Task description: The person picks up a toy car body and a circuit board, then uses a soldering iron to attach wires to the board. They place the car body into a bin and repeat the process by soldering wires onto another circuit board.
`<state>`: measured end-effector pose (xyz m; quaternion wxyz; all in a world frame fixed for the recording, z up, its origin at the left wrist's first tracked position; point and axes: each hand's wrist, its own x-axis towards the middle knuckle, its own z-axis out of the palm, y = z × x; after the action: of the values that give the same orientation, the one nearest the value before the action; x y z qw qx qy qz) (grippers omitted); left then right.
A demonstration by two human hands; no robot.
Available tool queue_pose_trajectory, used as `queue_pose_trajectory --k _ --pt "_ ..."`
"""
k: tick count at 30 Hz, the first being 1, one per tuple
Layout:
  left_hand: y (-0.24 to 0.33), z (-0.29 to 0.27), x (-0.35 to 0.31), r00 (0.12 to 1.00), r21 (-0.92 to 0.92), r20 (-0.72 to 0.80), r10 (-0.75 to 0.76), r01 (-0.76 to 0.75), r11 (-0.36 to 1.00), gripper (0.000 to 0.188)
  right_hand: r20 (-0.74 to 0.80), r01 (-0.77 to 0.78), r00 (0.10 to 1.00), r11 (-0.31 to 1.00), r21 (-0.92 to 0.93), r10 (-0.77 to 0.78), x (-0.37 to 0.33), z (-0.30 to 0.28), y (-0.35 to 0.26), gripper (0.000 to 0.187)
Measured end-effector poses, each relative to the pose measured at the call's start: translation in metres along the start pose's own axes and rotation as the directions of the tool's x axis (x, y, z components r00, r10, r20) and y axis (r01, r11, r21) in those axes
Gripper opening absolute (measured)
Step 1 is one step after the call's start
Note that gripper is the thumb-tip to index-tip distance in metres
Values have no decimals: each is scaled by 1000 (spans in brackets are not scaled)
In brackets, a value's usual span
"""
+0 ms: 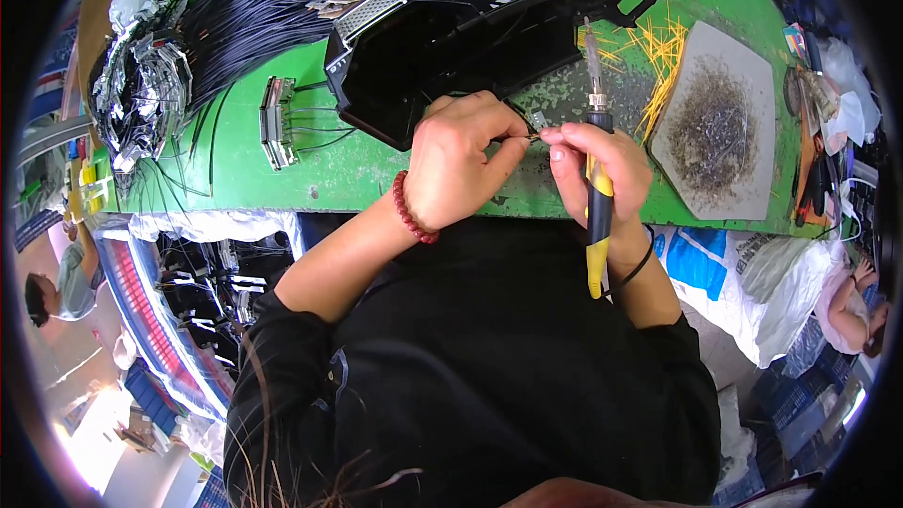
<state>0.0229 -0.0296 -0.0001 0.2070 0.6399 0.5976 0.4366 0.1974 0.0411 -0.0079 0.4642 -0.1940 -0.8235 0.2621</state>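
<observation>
Pinched a thin wire (pixel 534 137) between thumb and forefinger of the left hand (pixel 461 155), with the other fingers curled in. Met it from the opposite side with nearly closed fingertips of the right hand (pixel 616 165), and held a soldering iron (pixel 599 207) in that same hand (with tip aimed away, near the edge of the black housing (pixel 423 66)). Worked just inside the near edge of the green table (pixel 235 193). Had open green surface leftward to the metal bracket (pixel 277 122), but only a narrow strip rightward before the grey slab (pixel 677 122).
</observation>
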Motion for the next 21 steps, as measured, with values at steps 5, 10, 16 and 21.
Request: queue_pose_trajectory --k 5,10,16,21 --pt "2 0 0 999 -32 10 -32 33 999 6 -30 -104 994 989 103 107 -2 7 -1 22" --pt "6 -1 4 989 -128 -3 -151 149 980 6 15 -202 979 966 159 203 -11 -2 -2 25" --pt "6 -1 6 987 -118 -35 -154 149 982 7 -53 -191 978 969 158 201 -8 6 -8 22" --pt "6 0 6 981 -145 -48 -187 178 973 6 -69 -260 958 942 211 279 -15 11 -8 21"
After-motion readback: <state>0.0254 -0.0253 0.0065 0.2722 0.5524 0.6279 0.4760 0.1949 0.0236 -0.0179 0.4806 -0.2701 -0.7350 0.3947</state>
